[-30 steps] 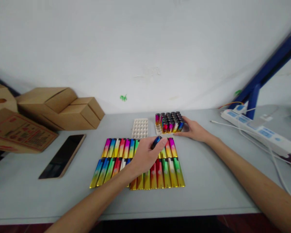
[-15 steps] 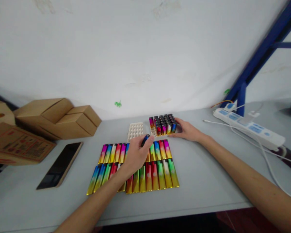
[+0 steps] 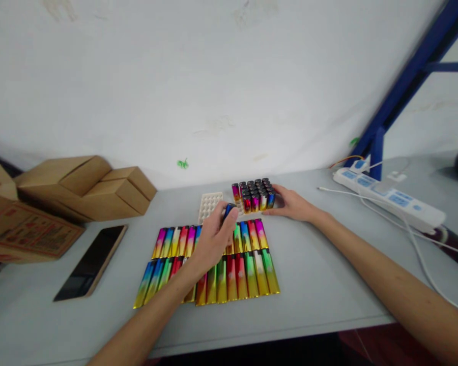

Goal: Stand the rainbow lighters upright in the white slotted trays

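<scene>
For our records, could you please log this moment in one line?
left hand: holding lighter; right hand: beside standing lighters; lighter rows: lying flat; white tray: beyond left hand

From the person's head, at the table's [image 3: 320, 284] six o'clock side, the lone camera looks forward and down, facing the wall [image 3: 145, 101] at twelve, near enough (though wide) to frame the left hand [image 3: 217, 231] and right hand [image 3: 294, 205].

Kinda scuffed white wall [image 3: 213, 91] across the far side, grey table [image 3: 309, 284] right against it, blue metal frame [image 3: 414, 73] slanting at right, some reddish floor [image 3: 381, 343] near right.
</scene>
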A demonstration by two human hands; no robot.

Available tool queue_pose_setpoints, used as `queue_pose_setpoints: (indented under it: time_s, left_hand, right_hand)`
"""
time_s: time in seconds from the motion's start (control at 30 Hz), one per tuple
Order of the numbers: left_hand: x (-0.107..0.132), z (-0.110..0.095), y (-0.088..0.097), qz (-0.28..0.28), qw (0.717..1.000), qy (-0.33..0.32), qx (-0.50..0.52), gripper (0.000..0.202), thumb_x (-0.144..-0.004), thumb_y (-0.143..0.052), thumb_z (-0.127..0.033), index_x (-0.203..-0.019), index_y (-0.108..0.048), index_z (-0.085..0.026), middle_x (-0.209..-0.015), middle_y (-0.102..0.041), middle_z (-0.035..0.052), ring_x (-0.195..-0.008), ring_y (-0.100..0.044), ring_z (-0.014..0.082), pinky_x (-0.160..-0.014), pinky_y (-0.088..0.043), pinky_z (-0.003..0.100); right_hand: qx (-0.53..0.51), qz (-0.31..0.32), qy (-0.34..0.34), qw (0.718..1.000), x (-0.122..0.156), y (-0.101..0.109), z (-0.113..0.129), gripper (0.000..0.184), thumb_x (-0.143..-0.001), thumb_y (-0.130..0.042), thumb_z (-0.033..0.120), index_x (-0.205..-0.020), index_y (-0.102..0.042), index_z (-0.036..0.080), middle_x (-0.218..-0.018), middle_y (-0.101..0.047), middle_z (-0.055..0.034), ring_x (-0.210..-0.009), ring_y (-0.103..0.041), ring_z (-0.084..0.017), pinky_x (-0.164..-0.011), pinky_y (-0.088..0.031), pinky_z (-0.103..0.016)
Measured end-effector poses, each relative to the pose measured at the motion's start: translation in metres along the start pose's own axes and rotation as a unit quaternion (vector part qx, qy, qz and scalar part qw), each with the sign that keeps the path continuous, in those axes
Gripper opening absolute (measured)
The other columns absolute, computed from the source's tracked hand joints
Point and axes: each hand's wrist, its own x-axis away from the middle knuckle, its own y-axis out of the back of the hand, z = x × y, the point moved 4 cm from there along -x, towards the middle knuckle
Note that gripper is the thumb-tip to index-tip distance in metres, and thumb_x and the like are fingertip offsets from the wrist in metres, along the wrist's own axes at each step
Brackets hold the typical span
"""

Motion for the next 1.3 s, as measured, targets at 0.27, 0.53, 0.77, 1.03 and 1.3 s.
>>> queue_pose_setpoints:
  time_s: [0.27, 0.53, 0.77, 1.03, 1.3]
  left_hand:
    - [-0.034, -0.015, 0.027, -0.064, 0.994, -0.080, -0.049, 0.031, -0.090, -0.068, -0.046, -0.100, -0.067, -0.017, -0.107, -0.068, 0.0089, -0.091, -0.065, 0.0176, -0.077, -0.056, 0.028]
    - [-0.060, 0.005, 0.040, -0.067, 0.985, -0.072, -0.144, 0.027, -0.083, -0.075, -0.038, -0.100, -0.075, -0.017, -0.092, -0.079, 0.0064, -0.086, -0.075, 0.0218, -0.086, -0.061, 0.036]
    - [-0.071, 0.008, 0.038, -0.056, 0.968, -0.111, -0.216, 0.023, -0.085, -0.074, -0.029, -0.104, -0.072, -0.017, -0.092, -0.080, 0.0071, -0.087, -0.077, 0.0215, -0.091, -0.062, 0.039]
    - [-0.085, 0.011, 0.039, 0.001, 0.970, -0.092, -0.223, 0.022, -0.083, -0.075, -0.030, -0.101, -0.074, -0.018, -0.092, -0.080, 0.0071, -0.086, -0.077, 0.0232, -0.089, -0.062, 0.041]
    - [-0.095, 0.012, 0.041, -0.009, 0.980, -0.043, -0.194, 0.027, -0.074, -0.084, -0.033, -0.082, -0.062, -0.019, -0.076, -0.078, 0.0047, -0.076, -0.077, 0.0230, -0.073, -0.062, 0.035]
  right_hand:
    - [-0.007, -0.005, 0.010, 1.000, 0.000, 0.000, -0.001, 0.085, -0.078, -0.079, 0.056, -0.148, -0.046, 0.022, -0.139, -0.063, -0.0150, -0.123, -0.063, -0.036, -0.107, -0.050, -0.056]
    - [-0.002, -0.011, 0.020, 1.000, -0.001, -0.001, -0.003, 0.087, -0.077, -0.080, 0.058, -0.148, -0.046, 0.022, -0.141, -0.062, -0.0151, -0.124, -0.062, -0.035, -0.107, -0.049, -0.055]
    - [0.006, -0.002, 0.018, 1.000, -0.001, -0.002, -0.005, 0.083, -0.078, -0.078, 0.057, -0.146, -0.048, 0.021, -0.139, -0.063, -0.0144, -0.122, -0.062, -0.036, -0.106, -0.050, -0.055]
    - [0.003, -0.004, 0.015, 1.000, -0.002, -0.005, -0.011, 0.086, -0.078, -0.078, 0.058, -0.149, -0.046, 0.023, -0.143, -0.061, -0.0143, -0.127, -0.060, -0.037, -0.109, -0.048, -0.057]
    - [0.010, -0.008, 0.013, 1.000, -0.001, -0.003, -0.009, 0.086, -0.077, -0.079, 0.060, -0.146, -0.047, 0.021, -0.138, -0.064, -0.0144, -0.120, -0.063, -0.035, -0.105, -0.051, -0.055]
